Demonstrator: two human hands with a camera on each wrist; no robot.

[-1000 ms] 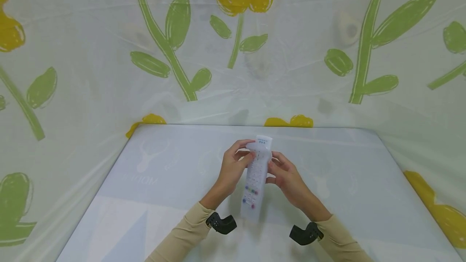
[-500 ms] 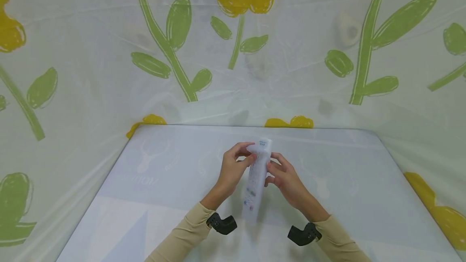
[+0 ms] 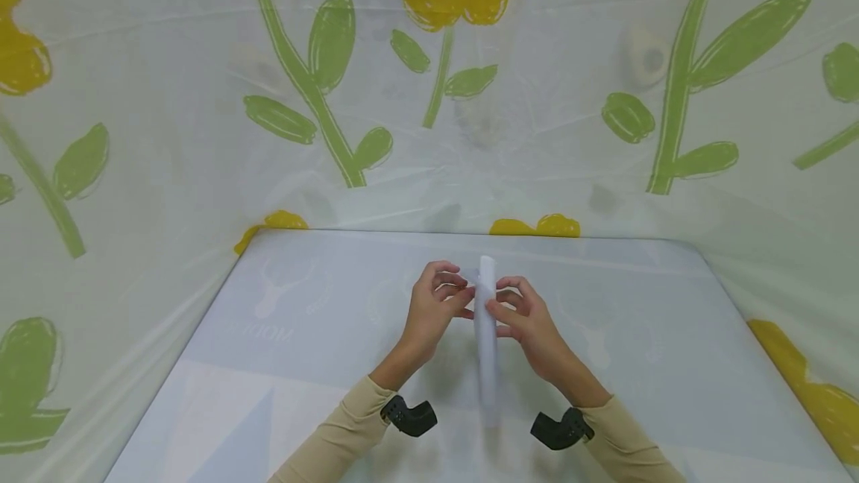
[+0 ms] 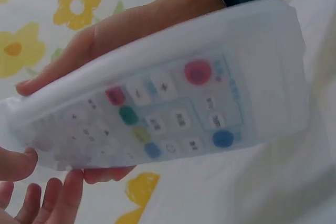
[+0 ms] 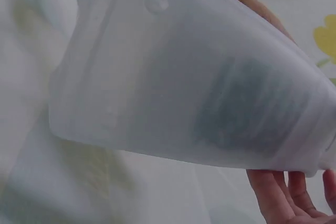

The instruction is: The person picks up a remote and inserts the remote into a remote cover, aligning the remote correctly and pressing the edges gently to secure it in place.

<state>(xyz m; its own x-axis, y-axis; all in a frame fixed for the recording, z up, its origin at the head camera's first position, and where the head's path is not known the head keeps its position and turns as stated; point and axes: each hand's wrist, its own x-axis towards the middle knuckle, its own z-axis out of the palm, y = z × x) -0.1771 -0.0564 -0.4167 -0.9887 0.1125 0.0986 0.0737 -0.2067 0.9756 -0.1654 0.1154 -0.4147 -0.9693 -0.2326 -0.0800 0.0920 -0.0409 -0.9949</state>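
Note:
A white remote control [image 3: 487,364] in a translucent sleeve is held turned edge-on in the head view. Its button face, with coloured buttons, shows in the left wrist view through the cloudy cover [image 4: 268,77]. Seen from the right wrist, the back of the sleeve [image 5: 157,77] has a dark patch beneath it. My left hand [image 3: 429,311] pinches the remote near its far end, where a bit of clear film sticks out between the fingers. On the other side my right hand [image 3: 530,323] grips it with thumb and fingers.
A pale table [image 3: 302,304] with faint printed designs lies beneath the hands. Behind it hangs a white sheet [image 3: 537,155] printed with yellow flowers and green leaves. Dark devices [image 3: 411,416] are strapped to both wrists over beige sleeves.
The remote has turned about its long axis, from its button face showing to edge-on in the head view. Both hands stay in nearly the same place, their fingers shifting slightly.

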